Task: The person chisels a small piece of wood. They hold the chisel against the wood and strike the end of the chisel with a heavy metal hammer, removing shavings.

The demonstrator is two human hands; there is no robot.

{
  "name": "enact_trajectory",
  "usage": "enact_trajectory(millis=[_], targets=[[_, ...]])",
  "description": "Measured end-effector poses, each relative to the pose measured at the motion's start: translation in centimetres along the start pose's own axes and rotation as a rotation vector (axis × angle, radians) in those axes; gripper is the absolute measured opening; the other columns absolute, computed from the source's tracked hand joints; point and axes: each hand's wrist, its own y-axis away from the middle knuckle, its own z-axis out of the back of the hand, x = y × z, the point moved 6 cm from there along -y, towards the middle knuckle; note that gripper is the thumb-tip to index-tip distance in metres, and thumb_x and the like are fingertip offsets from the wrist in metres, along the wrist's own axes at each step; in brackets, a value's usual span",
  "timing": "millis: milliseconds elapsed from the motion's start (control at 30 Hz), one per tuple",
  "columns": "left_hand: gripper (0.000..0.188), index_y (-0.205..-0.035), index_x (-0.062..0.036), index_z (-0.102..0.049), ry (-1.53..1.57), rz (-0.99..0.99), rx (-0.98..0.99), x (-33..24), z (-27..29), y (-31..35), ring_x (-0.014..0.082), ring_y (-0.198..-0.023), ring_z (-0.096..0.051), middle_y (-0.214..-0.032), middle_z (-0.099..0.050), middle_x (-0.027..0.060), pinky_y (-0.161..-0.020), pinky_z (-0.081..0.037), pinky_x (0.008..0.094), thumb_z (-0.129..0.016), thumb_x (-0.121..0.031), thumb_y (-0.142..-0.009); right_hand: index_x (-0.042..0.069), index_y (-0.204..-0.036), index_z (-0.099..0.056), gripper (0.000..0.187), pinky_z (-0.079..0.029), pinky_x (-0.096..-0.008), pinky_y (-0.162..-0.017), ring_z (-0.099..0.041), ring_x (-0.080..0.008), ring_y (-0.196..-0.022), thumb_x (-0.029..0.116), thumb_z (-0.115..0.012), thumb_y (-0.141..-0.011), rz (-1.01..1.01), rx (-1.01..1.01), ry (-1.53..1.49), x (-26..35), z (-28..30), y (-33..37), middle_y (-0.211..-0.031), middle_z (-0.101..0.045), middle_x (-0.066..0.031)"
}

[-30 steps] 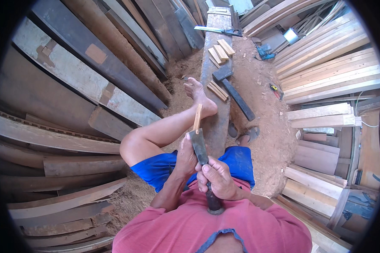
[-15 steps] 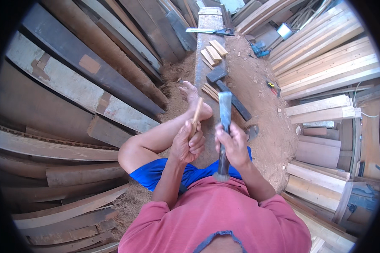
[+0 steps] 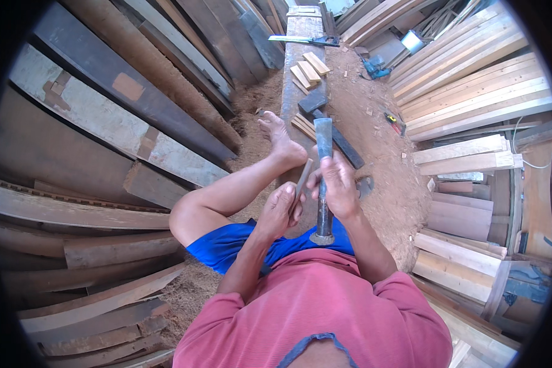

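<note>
My left hand (image 3: 279, 210) is closed around a short, thin wooden stick (image 3: 305, 173), which slants up and to the right. Beside it, my right hand (image 3: 340, 189) grips a chisel (image 3: 323, 138) held upright, its broad metal blade up and its dark handle with a worn, flared butt end below. The stick and the chisel are close together above my lap; whether they touch I cannot tell. Beyond my hands, thin wooden strips (image 3: 303, 126), a dark block (image 3: 313, 101) and a long dark bar (image 3: 347, 149) lie on the narrow bench plank (image 3: 292, 101).
Small pale wood pieces (image 3: 316, 63) and a handsaw (image 3: 306, 40) lie farther up the bench. Stacked lumber (image 3: 472, 92) lines the right, dark boards (image 3: 98, 119) the left. A blue power tool (image 3: 374, 69) and a red-yellow tool (image 3: 394, 123) rest on the sawdust-covered floor.
The stick has moved right and lower, closer to the chisel, and now tilts more to the right. The chisel has shifted slightly up. Both hands keep their hold.
</note>
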Motion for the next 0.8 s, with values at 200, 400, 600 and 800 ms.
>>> enact_trajectory(millis=[200, 400, 600, 800], targets=[[0.037, -0.095, -0.0091, -0.053, 0.317, -0.092, -0.108, -0.9, 1.7, -2.8, 0.008, -0.046, -0.045, -0.059, -0.051, 0.0005, -0.041, -0.036, 0.022, -0.034, -0.038, -0.106, 0.001, -0.12, -0.05, 0.028, -0.055, -0.0306, -0.059, -0.061, -0.0141, -0.064, 0.021, -0.044, -0.102, -0.058, 0.026, -0.443, -0.8, -3.7, 2.2, -0.084, -0.063, -0.0084], [0.036, -0.092, -0.0098, -0.053, 0.254, -0.007, 0.007, -2.0, 3.5, -2.1, 0.0083, -0.049, -0.046, -0.067, -0.051, -0.0018, -0.042, -0.038, 0.0239, -0.041, -0.042, -0.104, 0.007, -0.109, -0.049, 0.016, -0.047, -0.0305, -0.056, -0.046, -0.0087, -0.058, 0.02, -0.044, -0.102, -0.486, 0.258, -0.619, -3.5, -10.2, 7.9, -0.072, -0.043, 0.0019], [0.038, -0.096, -0.0063, -0.058, -0.193, -0.231, -0.199, -2.6, 4.6, 1.1, 0.0048, -0.064, -0.045, -0.073, -0.05, -0.0037, -0.056, -0.04, 0.0215, -0.041, -0.039, -0.105, 0.006, -0.106, -0.048, 0.016, -0.045, -0.0285, -0.053, -0.043, -0.008, -0.053, 0.02, -0.041, -0.101, -0.502, 0.265, -0.58, -2.3, -9.8, 8.9, -0.07, -0.04, 0.0019], [0.037, -0.105, -0.0027, -0.06, -0.339, -0.191, -0.237, -4.1, 1.6, 3.2, 0.009, -0.073, -0.048, -0.081, -0.052, -0.0001, -0.067, -0.042, 0.0281, -0.037, -0.032, -0.106, 0.007, -0.104, -0.048, 0.016, -0.044, -0.0269, -0.048, -0.042, -0.0077, -0.05, 0.021, -0.042, -0.101, -0.438, 0.135, -0.502, -1.8, -8.1, 9.1, -0.066, -0.039, 0.0027]])
